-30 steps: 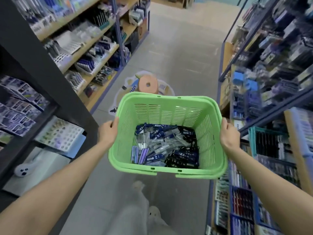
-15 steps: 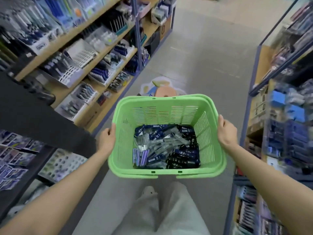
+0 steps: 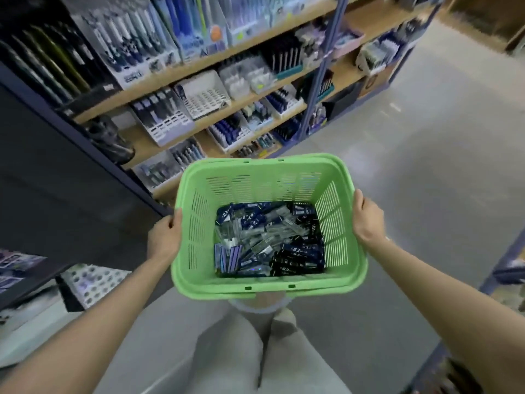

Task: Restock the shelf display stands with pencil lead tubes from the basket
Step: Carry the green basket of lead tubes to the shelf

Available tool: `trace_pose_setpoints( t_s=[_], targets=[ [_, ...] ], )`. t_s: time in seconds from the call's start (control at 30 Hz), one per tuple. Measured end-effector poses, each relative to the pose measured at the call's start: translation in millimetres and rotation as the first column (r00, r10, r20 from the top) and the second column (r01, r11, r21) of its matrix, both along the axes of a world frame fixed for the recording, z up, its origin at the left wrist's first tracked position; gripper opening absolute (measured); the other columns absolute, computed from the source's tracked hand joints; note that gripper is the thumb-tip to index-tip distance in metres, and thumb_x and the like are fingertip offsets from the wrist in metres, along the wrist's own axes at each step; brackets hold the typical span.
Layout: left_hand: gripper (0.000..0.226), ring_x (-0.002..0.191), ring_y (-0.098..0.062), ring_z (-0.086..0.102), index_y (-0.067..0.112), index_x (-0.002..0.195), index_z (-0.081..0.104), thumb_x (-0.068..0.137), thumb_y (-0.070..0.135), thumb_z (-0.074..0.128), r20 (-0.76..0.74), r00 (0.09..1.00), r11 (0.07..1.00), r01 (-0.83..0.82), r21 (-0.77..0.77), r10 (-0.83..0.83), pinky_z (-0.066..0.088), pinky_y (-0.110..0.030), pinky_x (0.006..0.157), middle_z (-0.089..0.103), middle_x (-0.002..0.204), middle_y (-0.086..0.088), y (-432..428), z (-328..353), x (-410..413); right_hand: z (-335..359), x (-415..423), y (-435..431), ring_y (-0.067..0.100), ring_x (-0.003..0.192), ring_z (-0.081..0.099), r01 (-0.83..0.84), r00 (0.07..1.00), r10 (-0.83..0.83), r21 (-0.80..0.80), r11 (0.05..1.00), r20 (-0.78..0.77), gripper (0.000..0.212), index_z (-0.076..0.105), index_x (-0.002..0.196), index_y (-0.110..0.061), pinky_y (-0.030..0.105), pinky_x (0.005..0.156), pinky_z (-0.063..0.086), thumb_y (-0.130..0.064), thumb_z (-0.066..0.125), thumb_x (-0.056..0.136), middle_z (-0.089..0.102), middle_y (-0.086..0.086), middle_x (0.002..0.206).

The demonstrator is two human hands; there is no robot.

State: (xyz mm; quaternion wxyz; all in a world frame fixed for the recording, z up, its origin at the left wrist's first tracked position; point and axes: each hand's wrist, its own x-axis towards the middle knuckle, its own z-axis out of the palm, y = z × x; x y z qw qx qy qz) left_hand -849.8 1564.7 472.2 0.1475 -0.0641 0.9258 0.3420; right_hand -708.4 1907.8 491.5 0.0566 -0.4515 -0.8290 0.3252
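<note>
A green plastic basket (image 3: 264,177) hangs in front of me at waist height. My left hand (image 3: 164,240) grips its left rim and my right hand (image 3: 366,220) grips its right rim. On the basket's floor lies a heap of pencil lead tubes (image 3: 270,240), dark blue, black and clear. To the upper left stand wooden shelves (image 3: 176,72) with white display stands; one white stand (image 3: 204,95) shows several vacant slots.
A dark panel (image 3: 56,180) of the left shelving unit stands close at my left. Grey floor (image 3: 426,152) stretches ahead on the right. Part of another blue-framed shelf (image 3: 505,268) shows at the right edge. My legs are below the basket.
The view has swung left and moved forward along the aisle; the left shelves are now nearer and fill the upper left. Both hands hold the basket as before.
</note>
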Motion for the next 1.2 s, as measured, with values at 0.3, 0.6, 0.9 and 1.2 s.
trace_pose_setpoints(
  t_s=[0.3, 0.6, 0.9, 1.2],
  targets=[
    [0.050, 0.085, -0.031, 0.052, 0.005, 0.089, 0.057, 0.101, 0.044, 0.028, 0.012, 0.970, 0.970, -0.240, -0.039, 0.241, 0.037, -0.038, 0.073, 0.054, 0.083, -0.012, -6, -19, -52, 0, -142, 21, 0.035, 0.080, 0.058, -0.325, 0.945, 0.326, -0.042, 0.945, 0.011, 0.053, 0.051, 0.086, -0.002, 0.036, 0.060, 0.035, -0.041, 0.019, 0.103, 0.056, 0.021, 0.080],
    [0.064, 0.085, -0.035, 0.057, -0.002, 0.085, 0.061, 0.101, 0.047, 0.023, 0.068, 0.944, 0.946, -0.322, -0.039, 0.324, 0.040, -0.040, 0.076, 0.062, 0.087, -0.020, -22, -35, -101, -16, -244, 9, 0.028, 0.078, 0.050, -0.408, 0.907, 0.405, 0.003, 0.913, 0.116, 0.050, 0.056, 0.094, -0.005, 0.031, 0.064, 0.029, -0.040, 0.021, 0.103, 0.052, 0.013, 0.081],
    [0.069, 0.080, -0.034, 0.060, -0.003, 0.087, 0.064, 0.100, 0.049, 0.020, 0.139, 0.863, 0.874, -0.484, -0.054, 0.486, 0.044, -0.039, 0.075, 0.064, 0.083, -0.021, -25, -44, -129, -23, -328, 0, 0.024, 0.065, 0.047, -0.504, 0.858, 0.510, -0.083, 0.860, 0.067, 0.047, 0.050, 0.081, -0.006, 0.027, 0.051, 0.030, -0.038, 0.023, 0.103, 0.050, 0.008, 0.069],
    [0.062, 0.088, -0.045, 0.060, -0.005, 0.087, 0.062, 0.101, 0.043, 0.025, 0.099, 0.753, 0.759, -0.641, -0.115, 0.651, 0.047, -0.044, 0.080, 0.064, 0.092, -0.031, -15, -69, -143, -37, -395, -5, 0.031, 0.079, 0.056, -0.660, 0.743, 0.664, -0.074, 0.748, 0.087, 0.045, 0.055, 0.094, -0.004, 0.033, 0.061, 0.033, -0.034, 0.023, 0.103, 0.053, 0.009, 0.080]
  ],
)
